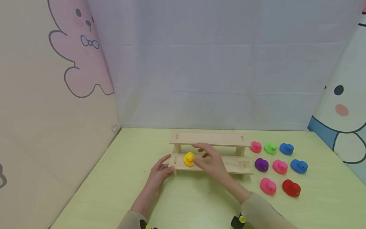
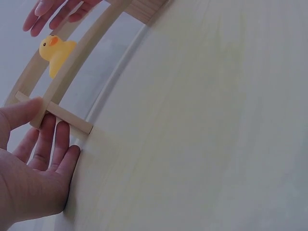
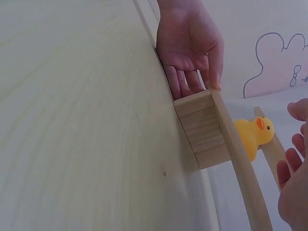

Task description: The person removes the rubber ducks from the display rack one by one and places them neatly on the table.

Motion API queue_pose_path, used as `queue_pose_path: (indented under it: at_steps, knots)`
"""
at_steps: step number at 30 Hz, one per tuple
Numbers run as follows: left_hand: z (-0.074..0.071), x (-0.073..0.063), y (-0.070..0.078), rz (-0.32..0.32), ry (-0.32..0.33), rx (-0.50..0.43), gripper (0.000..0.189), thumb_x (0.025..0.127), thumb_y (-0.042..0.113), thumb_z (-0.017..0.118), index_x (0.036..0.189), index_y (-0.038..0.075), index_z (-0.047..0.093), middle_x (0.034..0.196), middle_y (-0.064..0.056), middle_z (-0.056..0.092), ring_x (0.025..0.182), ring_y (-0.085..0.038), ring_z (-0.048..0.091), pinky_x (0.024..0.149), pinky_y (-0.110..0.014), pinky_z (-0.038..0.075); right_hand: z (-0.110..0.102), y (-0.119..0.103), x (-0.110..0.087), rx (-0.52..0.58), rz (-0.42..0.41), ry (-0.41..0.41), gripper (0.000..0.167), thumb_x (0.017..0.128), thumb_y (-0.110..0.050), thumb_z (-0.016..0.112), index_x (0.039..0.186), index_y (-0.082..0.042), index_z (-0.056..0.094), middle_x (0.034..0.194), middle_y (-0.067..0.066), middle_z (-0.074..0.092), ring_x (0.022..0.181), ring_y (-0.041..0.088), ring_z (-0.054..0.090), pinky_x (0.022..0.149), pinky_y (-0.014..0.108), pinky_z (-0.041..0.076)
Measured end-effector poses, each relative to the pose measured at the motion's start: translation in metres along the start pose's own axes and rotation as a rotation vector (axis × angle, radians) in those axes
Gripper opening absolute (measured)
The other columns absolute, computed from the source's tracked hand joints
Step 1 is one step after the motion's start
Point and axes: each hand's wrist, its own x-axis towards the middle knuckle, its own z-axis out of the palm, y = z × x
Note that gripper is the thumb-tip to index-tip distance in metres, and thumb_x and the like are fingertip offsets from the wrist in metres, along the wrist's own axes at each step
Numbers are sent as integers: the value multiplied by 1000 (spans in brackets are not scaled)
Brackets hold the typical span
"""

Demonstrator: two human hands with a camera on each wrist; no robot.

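Note:
A yellow rubber duck (image 1: pixel 189 159) sits upright near the left end of the lower wooden shelf (image 1: pixel 217 163). My left hand (image 1: pixel 159 173) grips that shelf's left end, thumb on the board and fingers against its underside, as the left wrist view shows. Beside the duck, my right hand (image 1: pixel 211 161) hovers over the shelf with fingers spread and slightly bent. In the right wrist view a gap shows between the right hand (image 3: pixel 296 168) and the duck (image 3: pixel 252 134). Behind stands a higher wooden shelf (image 1: pixel 208 139) with nothing on its board.
Right of the shelves, several rubber ducks stand in loose rows on the pale table (image 1: pixel 114 184): pink (image 1: pixel 255 147), green (image 1: pixel 270 148), blue (image 1: pixel 287 149), purple (image 1: pixel 261 164) and red (image 1: pixel 291 188) among them. A white curtain (image 1: pixel 211 70) hangs behind; printed cloth walls flank the table.

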Motion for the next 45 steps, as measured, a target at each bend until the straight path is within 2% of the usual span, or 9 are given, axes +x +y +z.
queue_pose_path:
  at_steps: [4,10,13,23,32,45]
  knots:
    - [0,0,-1,0,-7,-4,58,92,11,66,147,16,47,99,-5,64,89,-13,62,88,-28,52,5,1,-1,13,22,-18,47,85,-11,77,130,-14,62,129,7,64,102,30,58,80,30,52]
    - [0,1,-2,-2,-13,1,59,92,12,67,147,16,47,99,-6,65,89,-13,63,89,-28,53,8,4,-3,13,133,-34,44,84,-13,78,126,-15,65,126,9,66,102,27,59,81,27,53]
    - [0,1,-1,-1,-11,-5,59,92,12,67,147,16,47,99,-5,65,89,-13,63,88,-28,53,9,5,-3,8,161,-45,43,84,-15,79,124,-16,66,124,8,67,102,25,59,82,27,53]
    - [0,1,-1,-9,-9,-26,58,92,11,67,147,17,48,99,-4,64,89,-13,63,88,-27,53,13,8,-2,-19,190,-70,40,83,-17,80,122,-18,68,118,4,68,97,22,59,79,24,51]
    - [-1,3,-3,-5,-8,-27,59,92,10,67,147,16,47,99,-5,65,88,-12,63,86,-26,53,14,2,0,-38,173,-75,40,82,-13,80,120,-10,69,111,5,69,88,21,59,73,22,50]
    - [-1,3,-2,-12,-9,-18,58,92,11,66,147,16,47,99,-5,64,89,-12,63,87,-26,53,15,-1,0,-77,207,-71,39,81,-12,81,119,-16,70,107,2,70,87,19,60,73,20,49]
